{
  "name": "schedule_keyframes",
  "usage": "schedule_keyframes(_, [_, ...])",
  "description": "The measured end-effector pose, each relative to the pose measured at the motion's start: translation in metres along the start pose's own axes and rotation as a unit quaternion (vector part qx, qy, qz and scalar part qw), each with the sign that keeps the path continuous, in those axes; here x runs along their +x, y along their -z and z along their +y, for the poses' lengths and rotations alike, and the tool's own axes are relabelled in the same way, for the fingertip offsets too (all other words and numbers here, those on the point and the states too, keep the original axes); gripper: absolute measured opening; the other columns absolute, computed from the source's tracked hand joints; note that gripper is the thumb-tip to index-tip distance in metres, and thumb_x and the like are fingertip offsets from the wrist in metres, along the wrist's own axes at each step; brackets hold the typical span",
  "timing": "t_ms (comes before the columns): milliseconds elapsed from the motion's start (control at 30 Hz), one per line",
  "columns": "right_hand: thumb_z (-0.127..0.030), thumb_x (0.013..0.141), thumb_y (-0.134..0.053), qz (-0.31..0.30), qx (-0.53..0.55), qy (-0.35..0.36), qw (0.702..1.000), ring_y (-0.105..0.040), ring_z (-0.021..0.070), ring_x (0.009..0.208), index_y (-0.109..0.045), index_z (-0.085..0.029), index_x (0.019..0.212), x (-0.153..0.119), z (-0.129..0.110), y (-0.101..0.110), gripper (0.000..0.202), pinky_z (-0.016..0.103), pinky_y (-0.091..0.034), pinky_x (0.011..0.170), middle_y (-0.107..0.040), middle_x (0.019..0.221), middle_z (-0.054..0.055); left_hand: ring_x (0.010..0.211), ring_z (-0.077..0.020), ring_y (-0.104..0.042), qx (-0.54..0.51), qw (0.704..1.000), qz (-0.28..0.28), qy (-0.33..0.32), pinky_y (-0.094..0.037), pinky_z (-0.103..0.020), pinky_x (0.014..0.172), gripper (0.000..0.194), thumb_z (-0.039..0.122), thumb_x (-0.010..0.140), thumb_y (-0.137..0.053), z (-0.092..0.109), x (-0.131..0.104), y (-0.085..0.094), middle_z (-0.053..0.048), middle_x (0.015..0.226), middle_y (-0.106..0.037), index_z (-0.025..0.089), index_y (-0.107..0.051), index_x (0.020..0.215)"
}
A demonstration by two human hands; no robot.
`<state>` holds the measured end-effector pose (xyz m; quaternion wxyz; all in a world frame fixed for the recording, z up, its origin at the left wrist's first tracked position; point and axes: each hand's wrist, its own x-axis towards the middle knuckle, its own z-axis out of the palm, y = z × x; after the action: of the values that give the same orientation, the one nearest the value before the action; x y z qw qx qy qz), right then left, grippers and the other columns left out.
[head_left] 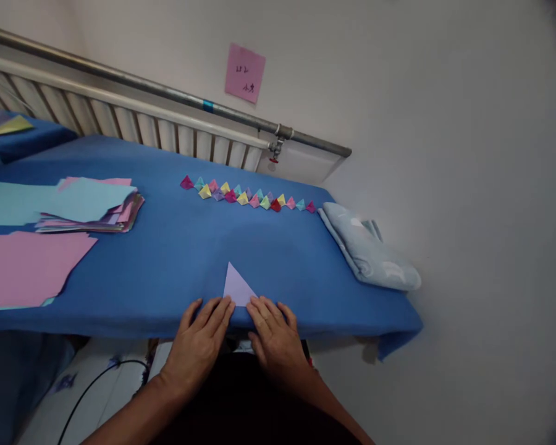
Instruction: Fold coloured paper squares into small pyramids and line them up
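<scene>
A pale lavender paper triangle [238, 287] lies on the blue-covered table near its front edge, one point directed away from me. My left hand [197, 339] rests its outstretched fingertips on the triangle's lower left corner. On the lower right corner lie the fingers of my right hand [277, 334], straight and close together. Both hands are open, pressing from above rather than gripping. The near edge of the paper is partly covered by the fingers. Farther back, small folded paper pieces [242, 198] in several colours stand in two rows.
At the left are a stack of coloured paper [90, 204] and spread pink sheets [32, 269]. A folded light-blue cloth [370, 247] lies at the right end. Behind the table run a radiator [148, 131] and a metal pipe [167, 89]; a pink note [244, 73] hangs on the wall.
</scene>
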<state>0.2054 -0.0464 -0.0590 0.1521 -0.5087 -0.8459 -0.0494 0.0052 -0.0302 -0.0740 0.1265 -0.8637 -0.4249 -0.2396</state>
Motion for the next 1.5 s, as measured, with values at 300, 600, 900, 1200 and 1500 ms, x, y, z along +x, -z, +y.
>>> schedule_keyframes(300, [-0.011,0.084,-0.045,0.007,-0.018,-0.032,0.999,-0.040,0.0243,0.128,-0.045,-0.024,0.134,-0.012,0.012,0.005,0.052,0.044,-0.022,0.103,-0.055,0.134,0.004,0.113,-0.0238,-0.054,-0.010,0.999,0.027,0.035,-0.032,-0.042,0.100,0.046,0.003,0.087,-0.032,0.003,-0.003,-0.001,-0.009,0.127,-0.061,0.014,-0.054,0.126])
schedule_keyframes(600, [-0.013,0.085,-0.044,0.046,-0.021,-0.045,0.998,-0.046,0.0257,0.121,-0.051,-0.021,0.126,-0.016,0.020,0.009,0.043,0.044,-0.026,0.098,-0.059,0.127,0.009,0.115,-0.0251,-0.053,-0.031,0.996,0.053,0.057,-0.036,-0.044,0.099,0.048,-0.003,0.083,-0.032,0.004,-0.005,-0.002,-0.013,0.122,-0.063,0.010,-0.054,0.124])
schedule_keyframes(900, [-0.018,0.082,-0.056,0.026,0.073,0.036,0.996,-0.050,0.0258,0.108,-0.057,-0.020,0.117,0.027,0.005,0.010,0.035,0.042,-0.033,0.090,-0.058,0.121,0.011,0.111,-0.0247,-0.054,-0.121,0.986,0.045,0.107,-0.041,-0.045,0.096,0.042,0.002,0.084,-0.038,0.001,-0.005,0.004,-0.012,0.119,-0.062,0.014,-0.055,0.119])
schedule_keyframes(1200, [-0.011,0.089,-0.048,0.092,0.114,0.086,0.985,-0.055,0.0166,0.089,-0.064,-0.020,0.101,0.016,-0.003,0.012,0.022,0.035,-0.034,0.083,-0.066,0.094,0.005,0.061,-0.0161,-0.063,-0.574,0.651,-0.114,0.483,-0.050,-0.027,0.050,0.034,0.050,0.079,-0.056,-0.003,-0.010,0.029,-0.002,0.072,-0.065,0.017,-0.060,0.087])
schedule_keyframes(1500, [-0.008,0.087,-0.047,0.095,0.106,0.099,0.985,-0.055,0.0156,0.087,-0.064,-0.021,0.100,0.017,-0.005,0.009,0.025,0.034,-0.033,0.082,-0.066,0.094,0.004,0.061,-0.0125,-0.063,-0.686,0.437,-0.085,0.576,-0.047,-0.020,0.047,0.040,0.046,0.063,-0.076,0.003,-0.005,0.022,-0.004,0.076,-0.066,0.013,-0.061,0.079])
